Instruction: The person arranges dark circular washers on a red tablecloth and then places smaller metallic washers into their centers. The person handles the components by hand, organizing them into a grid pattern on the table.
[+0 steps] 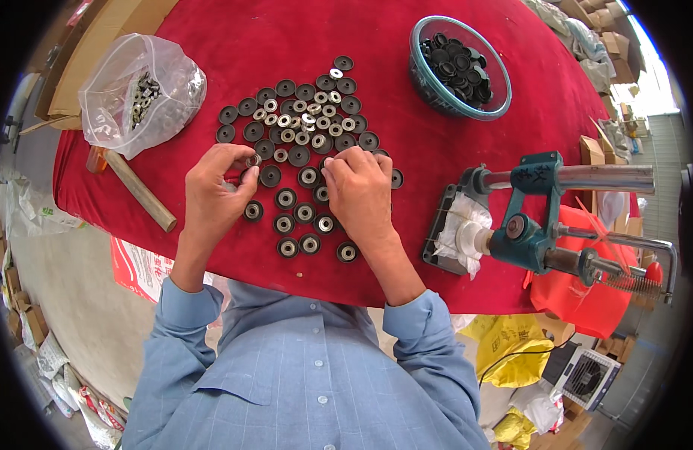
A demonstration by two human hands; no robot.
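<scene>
My left hand (217, 187) pinches a small metal bearing (254, 160) between thumb and fingers, just above the red cloth. My right hand (361, 191) is closed over the group of parts, its thumb and fingertips close together beside a black cap with a metal bearing in it (309, 177). What those fingertips hold, if anything, is hidden. Several black round caps with bearings seated in them, such as one cap (288, 247), lie nearest me. Farther off are bare black caps (285, 88) and a heap of loose silver bearings (309, 118).
A clear plastic bag (178, 82) with small metal parts stands at left beside a wooden-handled hammer (140, 191). A bowl (415, 73) of black caps sits at back right. A green hand press (522, 236) with a white cloth occupies the right side of the red-covered table (234, 30).
</scene>
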